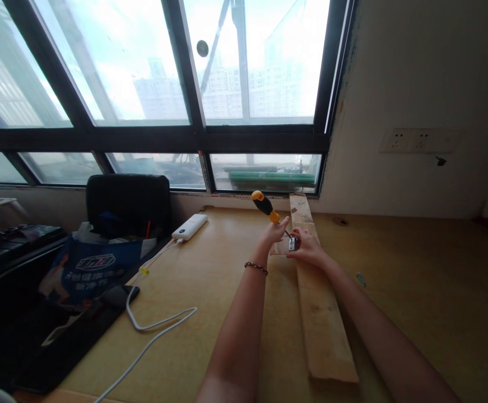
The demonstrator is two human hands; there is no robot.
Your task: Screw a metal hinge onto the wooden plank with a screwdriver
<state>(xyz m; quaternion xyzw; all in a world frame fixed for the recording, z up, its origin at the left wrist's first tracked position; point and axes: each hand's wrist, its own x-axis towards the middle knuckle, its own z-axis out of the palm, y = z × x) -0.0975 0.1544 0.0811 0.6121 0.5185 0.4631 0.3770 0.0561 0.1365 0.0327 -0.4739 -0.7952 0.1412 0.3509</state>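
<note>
My left hand [274, 232] is closed around the lower end of a screwdriver [263, 205] with a yellow and black handle. The tool leans to the left, and its thin shaft runs down to a small shiny metal piece [292, 243], whose exact kind I cannot make out. My right hand [307, 246] grips that piece from the right side with its fingers curled. Both hands are over a long wooden plank [323, 319] lying on the table; a shorter piece of wood [279, 246] shows just under my left hand.
Small metal screws [361, 279] lie right of the plank on the table [218, 280]. On the left are a white power bank [190, 226] and its looping cable [159, 327]. A black chair [128, 196] holding a blue bag [96, 268] stands beyond the left edge. Windows and a wall close the back.
</note>
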